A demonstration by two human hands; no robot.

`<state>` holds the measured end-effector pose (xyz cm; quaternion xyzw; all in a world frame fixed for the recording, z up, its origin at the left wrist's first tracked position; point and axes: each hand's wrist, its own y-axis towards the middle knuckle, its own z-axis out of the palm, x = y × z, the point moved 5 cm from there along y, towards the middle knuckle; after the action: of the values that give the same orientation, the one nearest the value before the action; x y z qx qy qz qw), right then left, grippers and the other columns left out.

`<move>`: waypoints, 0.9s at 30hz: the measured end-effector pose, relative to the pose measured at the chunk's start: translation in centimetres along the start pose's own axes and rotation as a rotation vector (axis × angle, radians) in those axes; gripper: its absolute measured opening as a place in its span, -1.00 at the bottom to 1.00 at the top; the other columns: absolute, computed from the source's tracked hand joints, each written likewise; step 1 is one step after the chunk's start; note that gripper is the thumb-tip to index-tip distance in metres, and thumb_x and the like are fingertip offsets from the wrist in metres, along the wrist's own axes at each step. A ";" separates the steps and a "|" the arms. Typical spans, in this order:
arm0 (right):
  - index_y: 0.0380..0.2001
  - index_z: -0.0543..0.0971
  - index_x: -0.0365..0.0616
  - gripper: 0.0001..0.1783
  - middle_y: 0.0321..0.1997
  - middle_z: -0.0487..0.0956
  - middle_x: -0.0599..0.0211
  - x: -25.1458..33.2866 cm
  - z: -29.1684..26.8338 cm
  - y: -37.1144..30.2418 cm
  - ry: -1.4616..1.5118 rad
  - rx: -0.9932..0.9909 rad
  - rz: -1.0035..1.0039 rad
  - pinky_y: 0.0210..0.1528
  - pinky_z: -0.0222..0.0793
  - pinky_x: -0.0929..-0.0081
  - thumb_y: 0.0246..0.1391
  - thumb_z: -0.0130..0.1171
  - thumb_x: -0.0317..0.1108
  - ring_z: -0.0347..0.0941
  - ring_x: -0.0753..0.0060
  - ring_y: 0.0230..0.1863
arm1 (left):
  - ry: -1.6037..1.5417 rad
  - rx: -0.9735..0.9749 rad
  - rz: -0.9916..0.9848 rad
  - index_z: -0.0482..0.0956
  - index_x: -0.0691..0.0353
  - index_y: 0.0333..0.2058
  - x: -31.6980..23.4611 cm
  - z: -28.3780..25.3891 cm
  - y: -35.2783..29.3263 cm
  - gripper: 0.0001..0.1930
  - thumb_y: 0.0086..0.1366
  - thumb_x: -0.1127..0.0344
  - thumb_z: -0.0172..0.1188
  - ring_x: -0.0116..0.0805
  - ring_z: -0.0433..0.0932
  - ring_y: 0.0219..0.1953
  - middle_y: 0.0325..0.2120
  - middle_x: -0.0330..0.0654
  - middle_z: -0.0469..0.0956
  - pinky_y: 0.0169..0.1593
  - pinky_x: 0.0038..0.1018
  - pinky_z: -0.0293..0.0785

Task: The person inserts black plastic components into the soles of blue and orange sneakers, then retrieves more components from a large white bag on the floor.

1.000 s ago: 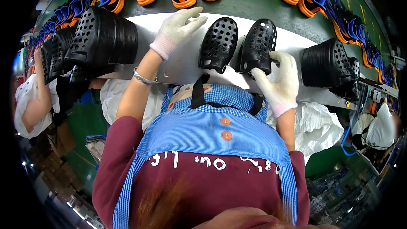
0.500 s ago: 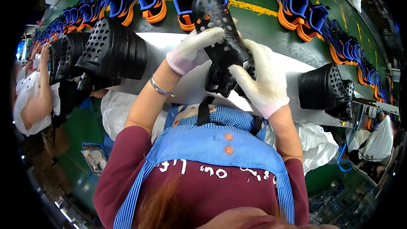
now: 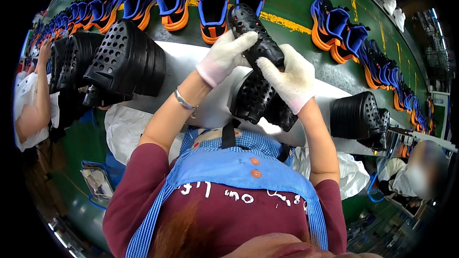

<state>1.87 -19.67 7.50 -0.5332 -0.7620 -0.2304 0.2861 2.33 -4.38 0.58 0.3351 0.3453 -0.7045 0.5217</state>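
Over the far edge of the white table [image 3: 179, 59], a black perforated plastic shoe insert [image 3: 260, 36] is gripped between both my white-gloved hands. My left hand [image 3: 224, 57] is closed on its left side, thumb lying across the holes. At its near end, my right hand [image 3: 292, 77] wraps the right side with the thumb on top; some fingers are hidden beneath. Below the hands, two more black perforated shoe inserts [image 3: 252, 94] rest side by side on the table, close to my apron.
Nested stacks of black inserts stand on the table at left [image 3: 119, 59] and right [image 3: 356, 114]. Beyond, blue, black and orange shoes [image 3: 213, 12] line a green surface [image 3: 287, 7]. A co-worker's arm [image 3: 36, 110] is at far left, and another person [image 3: 425, 169] at right.
The held insert has been tilted and now looks shorter, with its far end lower. Both hands have shifted along it, uncovering more of the inserts beneath. The whole view has moved slightly.
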 end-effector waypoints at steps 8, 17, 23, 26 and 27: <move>-0.31 0.63 -0.18 -0.55 -0.52 0.60 0.16 -4.0 -2.7 2.6 0.056 -0.017 0.068 -0.36 0.44 0.47 0.00 0.29 0.03 0.54 0.37 -0.50 | 1.289 -0.136 0.452 0.46 0.37 0.05 -3.6 -3.1 2.6 -0.52 0.19 0.27 0.27 -0.18 0.55 -0.10 -0.03 0.08 0.44 0.01 -0.40 0.48; -0.34 0.63 -0.29 -0.53 -0.60 0.45 0.45 -4.6 -4.1 9.0 -0.170 0.407 0.269 -0.53 0.31 0.57 0.05 0.26 -0.01 0.35 0.65 -0.58 | 1.335 -0.129 0.454 0.58 0.13 -0.22 2.7 -2.9 8.4 -0.78 0.16 0.24 0.23 0.04 0.57 -0.18 -0.22 0.06 0.56 -0.11 -0.21 0.53; -0.44 0.64 -0.39 -0.29 -0.56 0.57 0.06 -1.8 -2.9 14.4 -0.436 0.432 0.071 -0.31 0.42 0.35 -0.14 0.16 0.23 0.50 0.22 -0.49 | 1.325 -0.170 0.442 0.60 0.12 -0.21 2.8 -3.2 7.8 -0.75 0.16 0.19 0.23 0.01 0.56 -0.15 -0.21 0.00 0.57 -0.10 -0.21 0.53; -0.40 0.66 -0.31 -0.37 -0.43 0.63 -0.02 0.3 0.4 15.9 -0.558 0.512 0.145 -0.18 0.48 0.31 -0.09 0.07 0.16 0.60 0.14 -0.31 | 1.356 -0.158 0.393 0.62 0.11 -0.20 3.0 -4.2 7.8 -0.72 0.18 0.12 0.21 -0.01 0.57 -0.14 -0.20 -0.02 0.58 -0.08 -0.21 0.52; -0.37 0.67 -0.28 -0.39 -0.37 0.64 -0.04 -0.3 1.5 16.3 -0.546 0.512 0.199 -0.14 0.49 0.31 -0.08 0.05 0.13 0.62 0.12 -0.25 | 1.388 -0.131 0.324 0.62 0.11 -0.20 2.8 -3.9 7.8 -0.71 0.18 0.09 0.21 -0.02 0.57 -0.13 -0.20 -0.03 0.58 -0.07 -0.21 0.52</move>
<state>17.10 -13.60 6.90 -0.5574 -0.7877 0.1466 0.2178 9.69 -4.17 -4.91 0.7213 0.5850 -0.2201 0.2986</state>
